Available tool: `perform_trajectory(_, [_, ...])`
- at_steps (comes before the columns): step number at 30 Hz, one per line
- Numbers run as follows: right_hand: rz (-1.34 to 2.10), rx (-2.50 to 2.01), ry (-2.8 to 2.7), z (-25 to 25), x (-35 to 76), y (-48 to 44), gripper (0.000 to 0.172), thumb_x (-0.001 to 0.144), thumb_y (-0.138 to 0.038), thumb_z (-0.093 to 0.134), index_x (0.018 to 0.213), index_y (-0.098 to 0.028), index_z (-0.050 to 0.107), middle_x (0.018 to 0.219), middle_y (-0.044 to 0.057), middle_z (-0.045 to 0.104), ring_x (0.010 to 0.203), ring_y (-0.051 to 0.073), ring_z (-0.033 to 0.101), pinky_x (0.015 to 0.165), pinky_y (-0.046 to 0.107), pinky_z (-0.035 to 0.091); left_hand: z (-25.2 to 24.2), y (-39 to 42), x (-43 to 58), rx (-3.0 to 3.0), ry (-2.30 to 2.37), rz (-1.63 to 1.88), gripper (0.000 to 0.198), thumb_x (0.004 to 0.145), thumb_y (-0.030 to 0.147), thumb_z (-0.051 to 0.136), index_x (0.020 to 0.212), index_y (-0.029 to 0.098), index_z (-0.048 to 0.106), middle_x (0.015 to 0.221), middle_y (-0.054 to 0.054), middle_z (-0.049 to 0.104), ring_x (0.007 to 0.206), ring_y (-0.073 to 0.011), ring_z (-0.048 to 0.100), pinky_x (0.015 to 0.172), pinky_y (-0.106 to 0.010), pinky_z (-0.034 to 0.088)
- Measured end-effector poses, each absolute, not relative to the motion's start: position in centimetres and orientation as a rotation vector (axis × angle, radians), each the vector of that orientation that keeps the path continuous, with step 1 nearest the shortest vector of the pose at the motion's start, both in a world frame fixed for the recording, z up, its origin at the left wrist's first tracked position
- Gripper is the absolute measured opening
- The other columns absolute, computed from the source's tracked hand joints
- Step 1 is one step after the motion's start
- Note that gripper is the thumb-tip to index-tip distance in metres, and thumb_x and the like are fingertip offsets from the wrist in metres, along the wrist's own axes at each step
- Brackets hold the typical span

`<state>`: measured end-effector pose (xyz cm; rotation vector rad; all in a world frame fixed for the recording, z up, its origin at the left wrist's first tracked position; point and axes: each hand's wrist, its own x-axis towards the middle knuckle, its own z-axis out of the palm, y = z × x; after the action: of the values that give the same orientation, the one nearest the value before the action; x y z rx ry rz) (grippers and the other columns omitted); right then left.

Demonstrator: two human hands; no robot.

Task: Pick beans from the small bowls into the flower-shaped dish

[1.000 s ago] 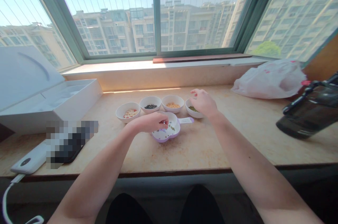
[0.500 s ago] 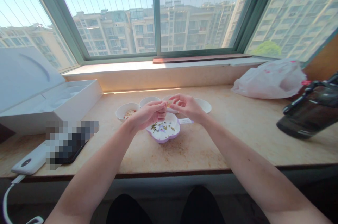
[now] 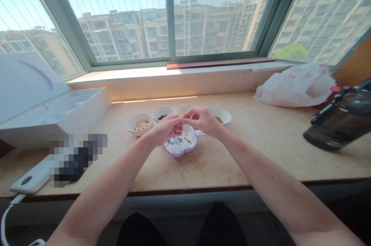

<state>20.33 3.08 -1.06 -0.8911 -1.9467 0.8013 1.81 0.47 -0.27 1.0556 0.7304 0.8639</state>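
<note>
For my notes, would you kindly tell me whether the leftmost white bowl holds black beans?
No, the leftmost white bowl holds pale sliced pieces; the dark beans lie in the next bowl.

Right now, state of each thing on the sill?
left hand: fingers pinched
right hand: fingers pinched, touching left hand
lilac dish: seeds scattered inside
white bowl of pale slices: partly filled
white bowl of green seeds: partly filled
white box: lid open
plastic bag: crumpled
power bank: cable attached

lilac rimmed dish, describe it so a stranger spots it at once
Under the big window, a stone ledge holds a row of white bowls. In front of them, beneath both hands, sits the dish, the only one rimmed in lilac.
</note>
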Motion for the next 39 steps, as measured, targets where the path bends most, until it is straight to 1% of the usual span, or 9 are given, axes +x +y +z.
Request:
perform_trajectory(3, [0.742, -0.903, -1.96, -1.1, 20.4, 3.0, 0.048, 0.081, -0.064, 0.07, 0.087, -0.016, 0.076, 0.065, 0.0, 0.063, 0.059, 0.012, 0.049, 0.055, 0.026, 0.036, -0.3, 0.6, 1.8, 1.066, 0.753, 0.884, 0.029, 0.076, 0.033, 0.083, 0.084, 0.013, 0.063, 0.065, 0.005, 0.043, 0.057, -0.0055, 0.04, 0.054, -0.02, 0.032])
perform_trajectory(7, [0.687, -0.918, -1.943, -0.7, 20.6, 3.0, 0.041, 0.084, -0.058, 0.069, 0.086, -0.018, 0.077, 0.07, 0.002, 0.069, 0.06, 0.013, 0.053, 0.058, 0.027, 0.04, -0.1, 0.6, 1.7, 1.106, 0.751, 0.912, 0.024, 0.08, 0.03, 0.079, 0.084, 0.012, 0.064, 0.072, 0.002, 0.053, 0.061, -0.0061, 0.049, 0.059, -0.02, 0.041])
perform_trajectory(10, [0.615, -0.976, -1.883, -0.4, 21.0, 3.1, 0.035, 0.084, -0.053, 0.069, 0.082, -0.019, 0.077, 0.071, 0.003, 0.071, 0.061, 0.014, 0.055, 0.06, 0.028, 0.042, 0.0, 0.8, 1.5, 1.2, 0.806, 0.936, 0.018, 0.081, 0.025, 0.075, 0.092, 0.013, 0.068, 0.085, -0.003, 0.064, 0.071, -0.0098, 0.06, 0.069, -0.024, 0.049])
perform_trajectory(13, [0.545, -1.034, -1.821, -0.1, 21.3, 3.2, 0.032, 0.084, -0.05, 0.069, 0.079, -0.019, 0.075, 0.07, 0.003, 0.071, 0.06, 0.015, 0.056, 0.061, 0.029, 0.043, 0.2, 0.9, 1.0, 1.514, 0.954, 0.853, 0.014, 0.079, 0.017, 0.07, 0.092, 0.014, 0.073, 0.092, -0.008, 0.072, 0.08, -0.0147, 0.066, 0.076, -0.028, 0.052])
perform_trajectory(19, [0.356, -1.146, -1.726, -0.1, 22.0, 4.0, 0.04, 0.088, -0.054, 0.064, 0.07, -0.019, 0.071, 0.067, 0.005, 0.07, 0.059, 0.018, 0.059, 0.059, 0.03, 0.041, 0.6, 0.4, 0.1, 2.13, 0.884, 0.376, 0.029, 0.068, 0.011, 0.072, 0.094, 0.02, 0.079, 0.087, -0.004, 0.073, 0.079, -0.0186, 0.066, 0.066, -0.025, 0.046])
perform_trajectory(22, [0.196, -1.283, -1.662, -0.2, 23.0, 4.8, 0.046, 0.091, -0.055, 0.058, 0.064, -0.019, 0.068, 0.064, 0.007, 0.069, 0.061, 0.02, 0.06, 0.062, 0.032, 0.041, 0.0, 0.4, -0.1, 2.231, 0.901, 0.28, 0.022, 0.063, 0.013, 0.075, 0.083, 0.021, 0.078, 0.075, -0.001, 0.069, 0.065, -0.0166, 0.06, 0.057, -0.025, 0.039])
perform_trajectory(26, [0.088, -1.417, -1.621, 0.1, 24.5, 5.7, 0.045, 0.091, -0.052, 0.058, 0.063, -0.019, 0.068, 0.067, 0.009, 0.072, 0.066, 0.022, 0.065, 0.068, 0.033, 0.044, -1.1, 0.7, -0.1, 2.224, 0.909, 0.21, 0.012, 0.067, 0.014, 0.068, 0.073, 0.022, 0.075, 0.067, -0.001, 0.067, 0.055, -0.015, 0.053, 0.051, -0.026, 0.033])
perform_trajectory(34, [0.074, -1.502, -1.529, 0.5, 25.9, 6.5, 0.031, 0.083, -0.047, 0.069, 0.071, -0.018, 0.073, 0.076, 0.01, 0.075, 0.073, 0.024, 0.069, 0.071, 0.034, 0.049, -1.3, 0.5, 0.3, 2.244, 0.936, 0.197, 0.016, 0.07, 0.011, 0.06, 0.063, 0.022, 0.069, 0.06, -0.001, 0.063, 0.052, -0.0134, 0.049, 0.047, -0.026, 0.028])
perform_trajectory(39, [0.077, -1.63, -1.626, 0.0, 26.6, 6.9, 0.015, 0.081, -0.031, 0.069, 0.075, -0.02, 0.078, 0.079, 0.008, 0.077, 0.079, 0.024, 0.071, 0.076, 0.035, 0.051, -1.2, 0.0, 0.6, 2.242, 0.949, 0.237, 0.019, 0.073, 0.01, 0.061, 0.057, 0.021, 0.062, 0.054, 0.0, 0.058, 0.05, -0.0136, 0.045, 0.047, -0.028, 0.025])
